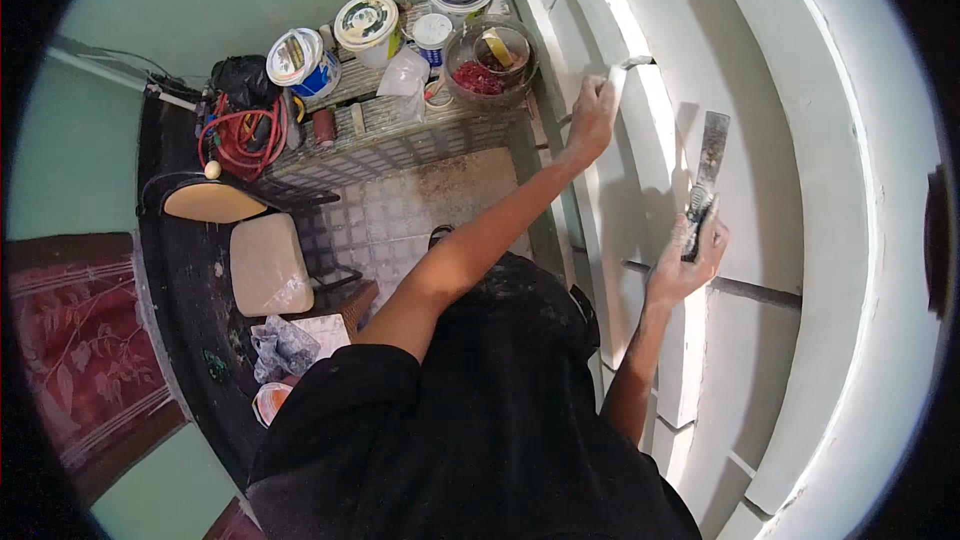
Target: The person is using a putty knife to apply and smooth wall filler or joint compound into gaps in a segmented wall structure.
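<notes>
Left hand (593,112) curled, grasp unclear | right hand (692,252) gripping scraper (712,145) | bowl (520,92) holding red material (476,78)

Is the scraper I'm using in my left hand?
No, your right hand grips the scraper, with its metal blade sticking out beyond the grip.

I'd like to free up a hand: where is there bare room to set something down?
The widest bare patch is floor between the bench and the left forearm, bordered left by the chair. The bench is crowded with buckets, a bowl and a plastic bag; a small slatted gap shows right of the blue bucket.
</notes>
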The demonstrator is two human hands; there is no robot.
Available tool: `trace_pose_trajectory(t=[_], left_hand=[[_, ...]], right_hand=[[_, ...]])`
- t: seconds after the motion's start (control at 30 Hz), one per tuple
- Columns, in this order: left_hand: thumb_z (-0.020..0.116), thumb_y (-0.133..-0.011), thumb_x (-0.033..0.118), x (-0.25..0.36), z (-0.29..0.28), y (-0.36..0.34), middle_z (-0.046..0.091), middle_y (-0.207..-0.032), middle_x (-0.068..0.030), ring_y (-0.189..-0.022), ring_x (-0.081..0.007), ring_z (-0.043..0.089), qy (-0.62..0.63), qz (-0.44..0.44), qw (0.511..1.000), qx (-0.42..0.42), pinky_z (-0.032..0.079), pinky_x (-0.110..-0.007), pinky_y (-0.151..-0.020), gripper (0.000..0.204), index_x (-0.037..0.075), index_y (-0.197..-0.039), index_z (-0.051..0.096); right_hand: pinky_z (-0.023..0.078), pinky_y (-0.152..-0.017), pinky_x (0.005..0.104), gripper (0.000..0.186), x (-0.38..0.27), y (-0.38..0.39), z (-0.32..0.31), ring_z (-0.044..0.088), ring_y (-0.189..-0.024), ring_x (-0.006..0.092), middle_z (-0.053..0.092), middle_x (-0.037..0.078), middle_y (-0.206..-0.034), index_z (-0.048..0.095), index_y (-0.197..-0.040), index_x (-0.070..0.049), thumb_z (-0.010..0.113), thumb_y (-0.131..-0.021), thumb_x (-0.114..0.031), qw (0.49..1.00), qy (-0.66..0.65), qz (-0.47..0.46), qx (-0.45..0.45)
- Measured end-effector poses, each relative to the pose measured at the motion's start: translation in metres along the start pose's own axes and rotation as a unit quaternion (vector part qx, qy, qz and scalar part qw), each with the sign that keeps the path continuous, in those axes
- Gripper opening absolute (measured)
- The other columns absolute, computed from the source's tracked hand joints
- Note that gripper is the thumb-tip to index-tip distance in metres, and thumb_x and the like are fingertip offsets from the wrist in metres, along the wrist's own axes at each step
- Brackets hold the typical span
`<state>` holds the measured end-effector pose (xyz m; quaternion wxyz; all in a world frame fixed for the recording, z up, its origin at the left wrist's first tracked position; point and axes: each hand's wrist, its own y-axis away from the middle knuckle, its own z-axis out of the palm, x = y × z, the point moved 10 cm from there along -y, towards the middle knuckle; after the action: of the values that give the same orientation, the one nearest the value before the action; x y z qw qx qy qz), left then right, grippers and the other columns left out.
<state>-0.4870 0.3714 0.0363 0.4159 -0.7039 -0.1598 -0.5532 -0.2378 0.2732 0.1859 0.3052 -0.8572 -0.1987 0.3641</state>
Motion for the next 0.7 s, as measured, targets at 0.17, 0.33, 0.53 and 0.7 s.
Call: trace_pose_trajectory(t=[0.17,0.33,0.53,0.7], left_hand=[[0.057,-0.102,0.028,0.021,0.005,-0.005,0.06,-0.088,-0.0161,-0.075,-0.0305,0.059,0.026,-0.123,0.991,0.05,0.045,-0.046,-0.069,0.027,0.001,-0.102,0.052],[0.056,-0.1,0.02,0.034,0.026,0.008,0.061,-0.09,-0.0255,-0.084,-0.0468,0.06,-0.037,-0.079,0.996,0.0,0.045,-0.053,-0.071,0.021,0.001,-0.098,0.049],[0.054,-0.099,0.016,0.05,0.026,0.002,0.062,-0.088,-0.0259,-0.085,-0.0485,0.061,-0.063,0.062,0.996,-0.012,0.047,-0.056,-0.072,0.016,0.001,-0.102,0.052],[0.055,-0.098,0.015,0.08,0.03,0.015,0.065,-0.09,-0.0249,-0.083,-0.0475,0.062,0.005,0.103,0.995,0.002,0.048,-0.056,-0.071,0.015,0.001,-0.1,0.056]], right_hand=[[0.049,-0.08,0.0367,0.038,0.019,0.006,-0.013,0.06,-0.089,0.0247,0.059,0.013,-0.1,0.064,-0.126,0.006,0.07,-0.091,-0.008,0.999,-0.019,0.029,-0.015],[0.049,-0.083,0.0364,0.042,0.019,0.009,-0.009,0.061,-0.093,0.0254,0.061,0.013,-0.105,0.061,-0.132,0.004,0.069,-0.093,-0.011,0.998,-0.04,0.018,-0.044],[0.048,-0.087,0.0382,0.044,0.018,0.01,-0.005,0.06,-0.095,0.0265,0.062,0.014,-0.106,0.06,-0.133,0.004,0.068,-0.091,-0.009,0.996,-0.036,0.022,-0.074],[0.05,-0.084,0.0401,0.045,0.018,0.008,-0.002,0.061,-0.095,0.0291,0.062,0.017,-0.104,0.06,-0.132,0.006,0.068,-0.091,-0.011,0.997,-0.034,0.016,-0.067]])
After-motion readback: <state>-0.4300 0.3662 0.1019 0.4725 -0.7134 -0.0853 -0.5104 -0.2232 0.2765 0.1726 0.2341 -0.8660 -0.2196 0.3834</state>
